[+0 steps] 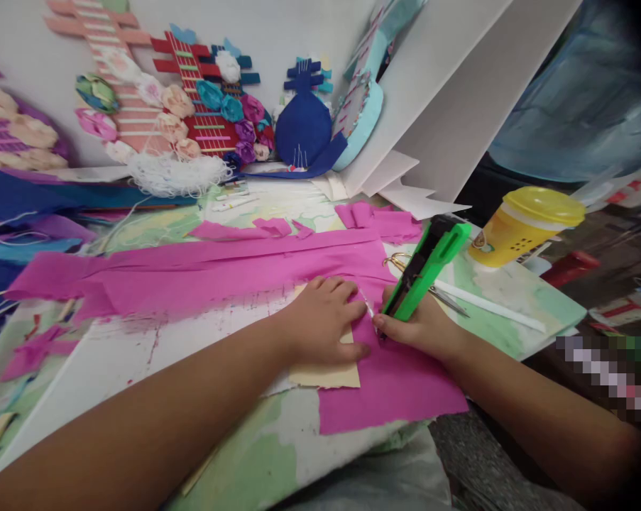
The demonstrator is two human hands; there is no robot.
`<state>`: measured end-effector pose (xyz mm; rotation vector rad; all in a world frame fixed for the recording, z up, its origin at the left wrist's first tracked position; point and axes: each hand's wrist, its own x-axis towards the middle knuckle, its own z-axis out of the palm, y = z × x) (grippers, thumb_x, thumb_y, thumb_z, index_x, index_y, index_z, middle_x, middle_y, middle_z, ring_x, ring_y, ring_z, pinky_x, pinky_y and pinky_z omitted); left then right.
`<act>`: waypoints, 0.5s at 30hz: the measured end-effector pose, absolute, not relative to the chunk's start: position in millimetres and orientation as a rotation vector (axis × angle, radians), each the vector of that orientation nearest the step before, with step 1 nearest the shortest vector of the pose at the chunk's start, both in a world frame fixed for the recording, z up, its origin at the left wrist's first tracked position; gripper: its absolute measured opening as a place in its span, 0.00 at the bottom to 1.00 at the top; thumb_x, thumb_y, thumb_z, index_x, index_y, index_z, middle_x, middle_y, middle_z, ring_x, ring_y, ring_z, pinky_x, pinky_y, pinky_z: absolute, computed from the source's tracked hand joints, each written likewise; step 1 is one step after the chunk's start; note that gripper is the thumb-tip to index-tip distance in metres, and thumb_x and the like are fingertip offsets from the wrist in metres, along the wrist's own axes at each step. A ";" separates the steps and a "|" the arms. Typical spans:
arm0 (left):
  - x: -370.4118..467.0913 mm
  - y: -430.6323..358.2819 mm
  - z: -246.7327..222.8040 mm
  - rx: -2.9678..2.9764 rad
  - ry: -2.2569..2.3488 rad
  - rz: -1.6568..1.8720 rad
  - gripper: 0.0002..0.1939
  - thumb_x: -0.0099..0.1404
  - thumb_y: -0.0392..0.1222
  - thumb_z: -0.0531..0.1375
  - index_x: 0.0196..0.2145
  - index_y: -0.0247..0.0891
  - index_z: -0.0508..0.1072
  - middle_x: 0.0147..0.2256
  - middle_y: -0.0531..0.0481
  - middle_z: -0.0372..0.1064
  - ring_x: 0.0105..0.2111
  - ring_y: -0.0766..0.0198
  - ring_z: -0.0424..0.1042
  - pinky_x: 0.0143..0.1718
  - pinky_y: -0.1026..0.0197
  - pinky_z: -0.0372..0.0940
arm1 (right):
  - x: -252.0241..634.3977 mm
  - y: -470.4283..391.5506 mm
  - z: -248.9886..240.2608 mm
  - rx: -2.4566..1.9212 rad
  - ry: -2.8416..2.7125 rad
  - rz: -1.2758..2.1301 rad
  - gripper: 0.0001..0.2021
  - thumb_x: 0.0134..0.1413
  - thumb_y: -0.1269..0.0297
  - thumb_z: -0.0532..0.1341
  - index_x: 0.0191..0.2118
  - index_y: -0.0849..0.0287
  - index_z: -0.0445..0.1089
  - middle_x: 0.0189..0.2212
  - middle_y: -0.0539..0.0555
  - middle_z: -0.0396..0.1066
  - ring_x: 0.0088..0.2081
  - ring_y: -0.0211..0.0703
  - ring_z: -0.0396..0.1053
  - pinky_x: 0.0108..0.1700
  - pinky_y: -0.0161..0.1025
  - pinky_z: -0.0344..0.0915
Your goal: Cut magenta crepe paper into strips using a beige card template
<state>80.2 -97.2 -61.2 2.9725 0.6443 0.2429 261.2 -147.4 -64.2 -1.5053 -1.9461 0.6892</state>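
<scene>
My left hand (323, 323) lies flat with its fingers spread, pressing a cream card (328, 376) onto a sheet of pink crepe paper (405, 387). Held in my right hand (426, 326) is a green and black utility knife (421, 273), tilted with its blade end down. The blade tip touches or is very close to the pink paper, just right of my left fingers. A white board (107, 369) with red marks lies partly beneath the paper and my left forearm. Behind the knife, scissors (451, 301) with gold handles rest on the table, partly covered.
Pink scraps (381, 220) lie farther back. A yellow lidded cup (527, 227) and a white strip (495, 309) are at right. Along the wall stand decorated instrument shapes, including a blue one (304, 131), beside a heap of white string (176, 174). The table edge (373, 443) runs close in front.
</scene>
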 end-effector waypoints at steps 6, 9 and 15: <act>80.4 -97.2 -60.7 2.983 0.643 0.227 0.22 0.55 0.57 0.53 0.41 0.40 0.66 0.43 0.44 0.58 0.44 0.50 0.55 0.44 0.50 0.51 | 256.6 -151.4 -62.7 -1.523 -2.018 0.610 0.14 0.44 0.57 0.56 0.18 0.59 0.54 0.14 0.45 0.55 0.19 0.32 0.55 0.22 0.32 0.51; 80.7 -97.0 -60.3 2.987 0.640 0.208 0.22 0.55 0.56 0.52 0.42 0.40 0.66 0.44 0.44 0.57 0.45 0.50 0.55 0.44 0.50 0.50 | 256.4 -151.8 -63.0 -1.542 -2.033 0.596 0.14 0.44 0.57 0.56 0.18 0.59 0.54 0.14 0.45 0.54 0.19 0.31 0.54 0.22 0.32 0.50; 80.9 -97.7 -60.2 2.982 0.648 0.195 0.21 0.56 0.56 0.52 0.42 0.40 0.65 0.44 0.45 0.57 0.45 0.50 0.55 0.44 0.51 0.50 | 257.2 -152.0 -62.9 -1.561 -2.009 0.586 0.15 0.42 0.55 0.57 0.18 0.59 0.54 0.14 0.46 0.55 0.19 0.32 0.54 0.22 0.32 0.50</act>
